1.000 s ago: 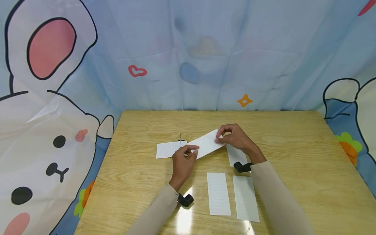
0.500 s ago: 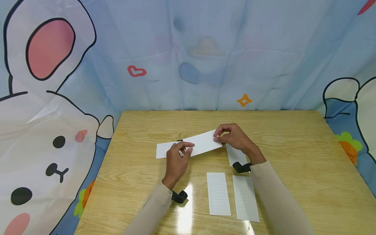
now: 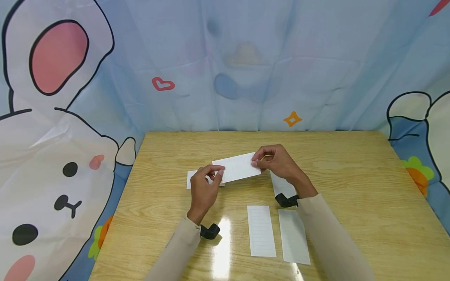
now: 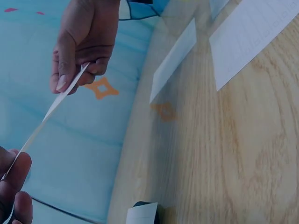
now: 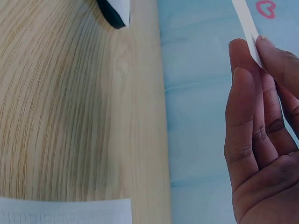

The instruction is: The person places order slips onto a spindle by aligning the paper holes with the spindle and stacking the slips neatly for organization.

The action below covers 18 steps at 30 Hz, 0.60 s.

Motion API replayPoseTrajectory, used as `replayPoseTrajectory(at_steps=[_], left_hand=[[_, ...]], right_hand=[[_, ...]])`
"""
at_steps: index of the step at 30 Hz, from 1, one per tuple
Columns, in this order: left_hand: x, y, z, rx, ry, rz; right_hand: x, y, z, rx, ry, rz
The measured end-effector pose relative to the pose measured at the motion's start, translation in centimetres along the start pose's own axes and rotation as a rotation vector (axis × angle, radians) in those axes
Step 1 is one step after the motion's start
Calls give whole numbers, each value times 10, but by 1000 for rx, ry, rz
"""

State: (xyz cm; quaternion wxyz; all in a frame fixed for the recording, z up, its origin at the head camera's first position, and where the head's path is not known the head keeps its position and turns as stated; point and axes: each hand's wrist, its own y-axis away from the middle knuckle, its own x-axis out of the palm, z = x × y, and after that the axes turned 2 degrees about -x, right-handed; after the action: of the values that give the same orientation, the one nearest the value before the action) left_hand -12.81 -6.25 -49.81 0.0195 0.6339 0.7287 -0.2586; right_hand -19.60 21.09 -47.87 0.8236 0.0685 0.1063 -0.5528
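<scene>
Between my two hands a white paper slip (image 3: 238, 168) is stretched above the table, its face tilted toward me. My left hand (image 3: 204, 190) pinches its left end between thumb and fingers. My right hand (image 3: 279, 162) pinches the right end the same way. Both wrist views show the slip nearly edge-on. Behind the left hand lies another paper slip (image 3: 190, 180), partly covered. Under it shows a black base (image 5: 110, 14). Only the tip of a thin upright pin (image 3: 215, 159) rises above the held slip; the rest is hidden.
Two lined slips, one on the left (image 3: 261, 231) and one on the right (image 3: 294, 237), lie at the table's front. A further slip (image 3: 282, 185) sits partly under the right wrist. A printed cloth (image 3: 253, 97) hangs behind the wooden table (image 3: 344, 168).
Both hands have shifted left with the slip, the left hand farther. The slip now covers most of the pin and stands more level.
</scene>
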Motion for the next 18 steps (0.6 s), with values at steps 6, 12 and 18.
replayPoseTrajectory(at_steps=[6,12,18], left_hand=[[-7,-4,0,0,6,-44],[-14,-7,-2,-10,23,-56],[-22,-8,-3,-5,28,-51]], right_hand=[[6,-1,7,-23,-15,-11],[13,-4,10,-28,-25,-26],[19,-6,14,-25,-25,-35]])
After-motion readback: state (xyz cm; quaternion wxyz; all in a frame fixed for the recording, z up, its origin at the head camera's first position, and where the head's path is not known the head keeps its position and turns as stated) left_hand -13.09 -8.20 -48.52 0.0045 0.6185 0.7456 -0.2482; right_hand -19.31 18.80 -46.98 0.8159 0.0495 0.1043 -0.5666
